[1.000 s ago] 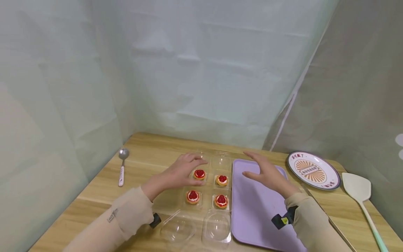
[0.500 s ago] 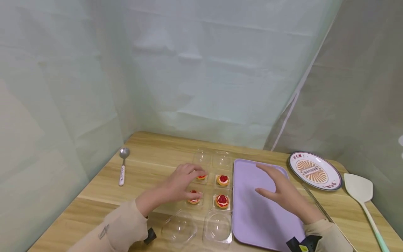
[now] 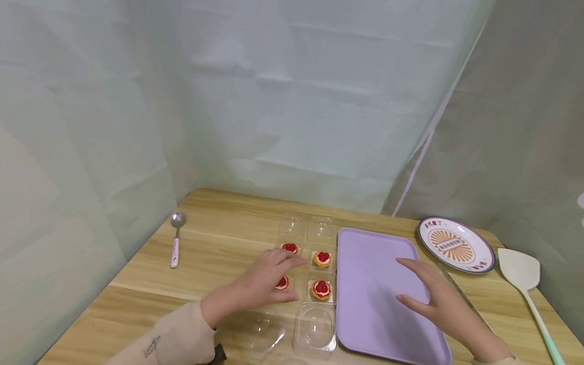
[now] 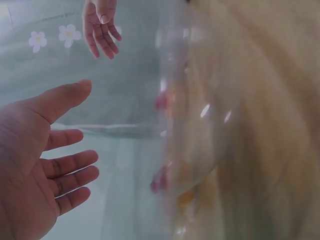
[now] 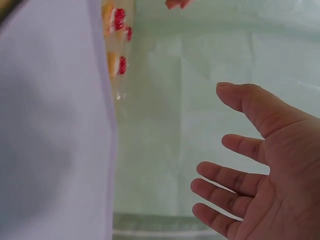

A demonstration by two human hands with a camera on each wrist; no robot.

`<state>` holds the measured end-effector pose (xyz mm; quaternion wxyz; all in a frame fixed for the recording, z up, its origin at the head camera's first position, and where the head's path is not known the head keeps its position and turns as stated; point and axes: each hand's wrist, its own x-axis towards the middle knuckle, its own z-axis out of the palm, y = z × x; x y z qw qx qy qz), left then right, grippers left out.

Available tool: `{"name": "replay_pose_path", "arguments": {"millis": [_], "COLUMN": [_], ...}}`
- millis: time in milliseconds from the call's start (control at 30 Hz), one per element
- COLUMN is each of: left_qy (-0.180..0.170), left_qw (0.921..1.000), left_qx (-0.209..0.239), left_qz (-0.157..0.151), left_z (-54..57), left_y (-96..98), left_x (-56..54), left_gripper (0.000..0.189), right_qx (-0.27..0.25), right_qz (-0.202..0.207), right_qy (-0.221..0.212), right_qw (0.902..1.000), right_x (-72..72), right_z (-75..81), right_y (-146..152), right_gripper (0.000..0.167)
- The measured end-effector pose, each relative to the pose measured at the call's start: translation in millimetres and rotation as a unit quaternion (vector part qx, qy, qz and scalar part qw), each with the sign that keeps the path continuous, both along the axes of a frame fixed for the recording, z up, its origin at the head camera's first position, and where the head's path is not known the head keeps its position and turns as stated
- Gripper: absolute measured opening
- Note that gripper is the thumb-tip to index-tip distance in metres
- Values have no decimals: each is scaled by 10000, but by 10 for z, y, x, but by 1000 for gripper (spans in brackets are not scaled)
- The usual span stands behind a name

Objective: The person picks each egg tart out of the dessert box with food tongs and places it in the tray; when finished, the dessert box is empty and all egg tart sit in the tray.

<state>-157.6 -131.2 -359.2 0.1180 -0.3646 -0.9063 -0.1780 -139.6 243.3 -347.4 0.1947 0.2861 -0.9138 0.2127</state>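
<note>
Several small tarts with red fruit on white cream sit in clear plastic boxes in the middle of the table; one tart [image 3: 321,289] is nearest the front, another tart [image 3: 322,259] behind it. My left hand [image 3: 261,282] hovers over the left-hand tarts, partly hiding them, with its fingers relaxed and nothing held. Over the right part of the purple tray [image 3: 369,284] is my right hand [image 3: 440,299], fingers and thumb spread apart and holding nothing. In front of the tarts lies a clear box lid [image 3: 316,327]. Both wrist views show loosely extended fingers.
At the left edge lies a spoon [image 3: 176,238]. A patterned plate [image 3: 456,245] and a white spatula [image 3: 520,268] lie on the right, with a thin metal rod [image 3: 463,296] beside the tray. Hanging cloth [image 3: 283,111] encloses the table at the back and sides.
My right hand has moved right and toward me across the tray. The left hand has come lower and nearer over the left tarts. The tarts, boxes and tray stay put.
</note>
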Motion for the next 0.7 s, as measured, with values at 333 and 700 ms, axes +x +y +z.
{"name": "replay_pose_path", "arguments": {"millis": [333, 700], "left_qy": [296, -469], "left_qw": [9995, 9984], "left_qx": [79, -126], "left_qz": [47, 306], "left_z": [-101, -162], "left_y": [79, 196], "left_x": [14, -37], "left_gripper": [62, 64], "right_qx": [-319, -616], "right_qz": [-116, -710], "right_qy": [-46, 29], "right_qw": [9994, 9956], "right_x": [131, 166], "right_z": [-211, -468], "right_y": [310, 742], "right_gripper": [73, 60]}}
